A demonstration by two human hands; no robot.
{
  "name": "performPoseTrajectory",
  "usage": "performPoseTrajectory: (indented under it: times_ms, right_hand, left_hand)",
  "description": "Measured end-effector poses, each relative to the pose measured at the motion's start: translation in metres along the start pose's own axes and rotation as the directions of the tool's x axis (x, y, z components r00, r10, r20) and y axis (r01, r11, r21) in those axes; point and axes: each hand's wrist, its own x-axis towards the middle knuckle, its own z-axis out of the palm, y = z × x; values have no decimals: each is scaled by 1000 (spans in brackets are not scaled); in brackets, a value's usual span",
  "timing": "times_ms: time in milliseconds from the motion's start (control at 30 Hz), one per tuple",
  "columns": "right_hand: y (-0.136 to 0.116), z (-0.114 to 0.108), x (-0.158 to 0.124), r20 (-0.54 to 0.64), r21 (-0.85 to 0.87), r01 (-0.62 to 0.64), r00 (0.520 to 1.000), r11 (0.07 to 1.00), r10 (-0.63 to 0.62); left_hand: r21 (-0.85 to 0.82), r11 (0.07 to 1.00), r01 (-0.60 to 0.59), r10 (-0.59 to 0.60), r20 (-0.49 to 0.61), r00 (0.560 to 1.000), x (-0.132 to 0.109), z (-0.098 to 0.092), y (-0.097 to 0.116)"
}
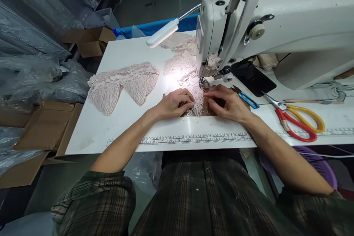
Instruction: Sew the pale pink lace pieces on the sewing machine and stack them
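Note:
Under the needle of a white sewing machine lies pale pink lace, brightly lit. My left hand is on the lace just left of the needle, its fingers curled and pressed together on the edge. To the right of the needle, my right hand pinches the lace's right edge between thumb and fingers, close to the presser foot. More lace is heaped behind the needle. A separate lace piece with pointed ends lies flat on the table's left part.
On the white table are blue snips, red and yellow scissors, a black phone and a pencil. A lamp hangs over the lace. Cardboard boxes stand at left.

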Motion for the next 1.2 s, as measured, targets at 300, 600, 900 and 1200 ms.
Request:
performPoseTrajectory:
  times_ms: [300,600,900,1200]
  right_hand:
    - [-10,14,4,10,-71,172,985,983,-172]
    - [-5,0,-4,181,-240,92,982,966,-49]
    - [-8,-1,-4,264,-234,150,961,961,-86]
    - [-8,-13,4,317,-129,118,946,985,-72]
  left_hand:
    - [276,926,-256,317,-202,927,5,9,-7]
    - [253,952,-173,217,-157,964,-1,5,3]
    - [258,929,-267,288,-47,956,0,10,-6]
    - [301,893,-335,354,-6,935,2,11,-5]
